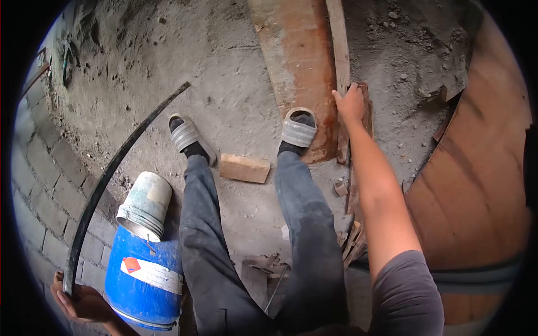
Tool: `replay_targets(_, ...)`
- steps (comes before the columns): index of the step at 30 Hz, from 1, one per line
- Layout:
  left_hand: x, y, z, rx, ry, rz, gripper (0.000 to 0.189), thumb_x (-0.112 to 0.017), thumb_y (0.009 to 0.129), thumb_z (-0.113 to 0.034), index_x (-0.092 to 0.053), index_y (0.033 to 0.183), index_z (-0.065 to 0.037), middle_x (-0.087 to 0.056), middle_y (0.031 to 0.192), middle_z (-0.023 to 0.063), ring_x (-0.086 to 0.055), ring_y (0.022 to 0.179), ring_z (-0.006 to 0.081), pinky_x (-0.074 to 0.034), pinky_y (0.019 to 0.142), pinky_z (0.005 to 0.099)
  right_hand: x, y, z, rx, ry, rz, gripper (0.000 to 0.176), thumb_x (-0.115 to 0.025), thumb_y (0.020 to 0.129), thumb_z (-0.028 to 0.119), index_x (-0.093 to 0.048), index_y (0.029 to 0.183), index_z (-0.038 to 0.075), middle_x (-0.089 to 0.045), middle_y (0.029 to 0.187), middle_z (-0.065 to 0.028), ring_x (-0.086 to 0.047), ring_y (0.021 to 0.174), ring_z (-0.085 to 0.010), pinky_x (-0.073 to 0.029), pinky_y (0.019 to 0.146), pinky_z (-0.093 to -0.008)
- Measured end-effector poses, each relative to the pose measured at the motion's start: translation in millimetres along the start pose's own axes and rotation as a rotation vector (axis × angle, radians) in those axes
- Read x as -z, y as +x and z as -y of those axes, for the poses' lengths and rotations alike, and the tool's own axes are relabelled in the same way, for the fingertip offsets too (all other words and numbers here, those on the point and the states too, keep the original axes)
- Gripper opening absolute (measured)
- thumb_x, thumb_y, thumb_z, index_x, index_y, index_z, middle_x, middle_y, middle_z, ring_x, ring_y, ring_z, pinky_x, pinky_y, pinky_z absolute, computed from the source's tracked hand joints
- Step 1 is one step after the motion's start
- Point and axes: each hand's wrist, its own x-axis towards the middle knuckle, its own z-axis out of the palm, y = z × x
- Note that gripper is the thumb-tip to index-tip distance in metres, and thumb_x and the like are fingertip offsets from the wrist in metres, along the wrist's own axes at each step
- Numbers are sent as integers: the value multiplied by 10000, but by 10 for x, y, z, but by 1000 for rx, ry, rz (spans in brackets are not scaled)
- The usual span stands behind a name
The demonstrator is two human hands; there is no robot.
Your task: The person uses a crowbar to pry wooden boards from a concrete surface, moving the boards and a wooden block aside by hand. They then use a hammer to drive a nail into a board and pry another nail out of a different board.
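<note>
My left hand [81, 301] is at the lower left, closed around the near end of a long dark bar [103, 180]. The bar stretches up and to the right over the dirt floor, and looks curved in this wide lens. My right hand [351, 106] reaches forward to the wooden planks on the right. Its fingers hook over the top of a reddish-brown wooden plank [367, 112], with the thumb out to the left. Beside it lies a wide stained board [302, 61], edged by a narrow wooden strip [339, 45].
My sandalled feet stand apart, the right one on the wide board. A wood block [244, 168] lies between them. On the left are a blue drum [134, 285], a white bucket [147, 199] and a block wall [50, 168]. Large brown panels [471, 190] stand right.
</note>
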Motion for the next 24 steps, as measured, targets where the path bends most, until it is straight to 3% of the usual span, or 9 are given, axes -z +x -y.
replay_targets(6, 1, 275, -179, -165, 119, -40, 324, -420, 1041, -161, -599, 937, 89, -640, 957, 185, -638, 866, 295, -501, 840, 368, 142, 119, -164, 47, 128, 29, 485, -751, 772, 310, -543, 1085, 4, -641, 1090, -210, -622, 1024, -389, -516, 867, -470)
replay_targets(8, -46, 262, -53, 622, -588, -36, 232, -575, 958, -79, -574, 1134, 71, -647, 1017, 116, -628, 941, 221, -489, 865, 315, 436, 51, -364, 82, 173, 52, 455, -746, 775, 273, -565, 1074, -18, -656, 1071, -205, -651, 979, -349, -515, 853, -428)
replay_targets(9, -83, 336, -94, 713, -816, -63, 304, -572, 971, -161, -624, 1060, 125, -643, 1036, 97, -598, 967, 154, -463, 887, 274, 605, 55, -535, 151, 344, 258, 454, -730, 791, 249, -564, 1107, -30, -658, 1075, -187, -647, 978, -307, -504, 855, -397)
replay_targets(10, -104, 406, -120, 712, -831, -80, 304, -572, 971, -161, -624, 1060, 125, -643, 1036, 97, -598, 967, 154, -463, 887, 274, 748, 39, -685, 222, 510, 463, 454, -715, 807, 226, -563, 1141, -42, -659, 1078, -168, -644, 977, -264, -492, 858, -367)
replay_targets(12, -155, 575, -221, 671, -806, 66, 252, -534, 964, -136, -624, 1006, 95, -604, 963, 53, -529, 855, 109, -430, 809, 223, 863, -126, -944, 164, 721, 448, 455, -699, 823, 209, -558, 1172, -47, -655, 1089, -152, -626, 989, -232, -475, 870, -341)
replay_targets(16, -352, 722, -263, 685, -846, -42, 335, -579, 972, -167, -617, 1164, 105, -629, 1071, 100, -586, 928, 136, -480, 862, 267, 1334, -413, -1476, -56, 1099, 335, 464, -675, 862, 205, -545, 1218, -61, -641, 1155, -140, -596, 1053, -202, -442, 923, -313)
replay_targets(18, -417, 724, -164, 726, -845, -24, 385, -583, 976, -178, -583, 1225, 115, -613, 1197, 165, -605, 1069, 191, -469, 997, 324, 1535, -430, -1853, -25, 1017, 301, 498, -692, 867, 269, -536, 1234, -29, -629, 1184, -170, -594, 1071, -205, -452, 917, -330)
replay_targets(21, -491, 704, -20, 681, -832, -16, 420, -544, 993, -205, -555, 1257, 121, -594, 1244, 192, -593, 1139, 235, -450, 1036, 343, 1719, -513, -2158, 16, 709, 79, 549, -724, 854, 382, -524, 1247, 54, -659, 1084, -190, -626, 1006, -205, -483, 854, -340)
replay_targets(24, -546, 681, 104, 712, -852, -55, 418, -526, 999, -201, -547, 1269, 118, -566, 1298, 199, -584, 1171, 253, -443, 1051, 352, 2067, -763, -2135, -109, 681, 150, 567, -744, 836, 412, -537, 1212, 42, -687, 981, -161, -653, 920, -206, -499, 816, -336)
